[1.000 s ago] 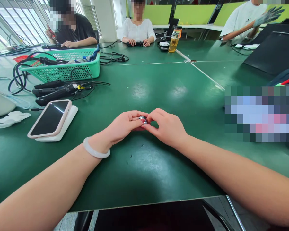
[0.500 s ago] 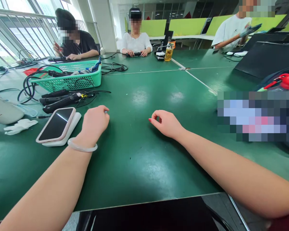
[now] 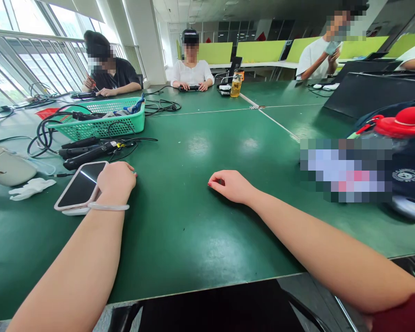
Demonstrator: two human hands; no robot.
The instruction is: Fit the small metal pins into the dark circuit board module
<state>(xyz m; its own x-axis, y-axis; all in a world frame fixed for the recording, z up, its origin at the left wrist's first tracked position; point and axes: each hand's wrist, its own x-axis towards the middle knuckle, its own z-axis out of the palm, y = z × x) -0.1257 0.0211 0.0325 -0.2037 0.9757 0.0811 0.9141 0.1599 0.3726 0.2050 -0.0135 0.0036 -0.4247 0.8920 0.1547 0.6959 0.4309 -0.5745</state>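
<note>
My left hand (image 3: 115, 180) is curled into a fist beside a phone (image 3: 80, 184) that lies on a white stand (image 3: 71, 211). A white bangle sits on that wrist. Its fingers are turned away from me, and whatever they hold is hidden. My right hand (image 3: 228, 185) rests on the green table (image 3: 193, 221) near the middle, fingers curled loosely under, with nothing visible in them. The two hands are well apart.
A green basket (image 3: 100, 124) with cables stands at the back left, with black tools (image 3: 86, 154) in front of it and a white glove (image 3: 31, 186) near the left edge. A red-capped bottle (image 3: 404, 121) stands on the right. Other people sit at the far side.
My hands were together pinching a small metal piece. They have parted, and the left hand has moved left to the phone with the piece in its fingers. The right hand stayed near the middle.
</note>
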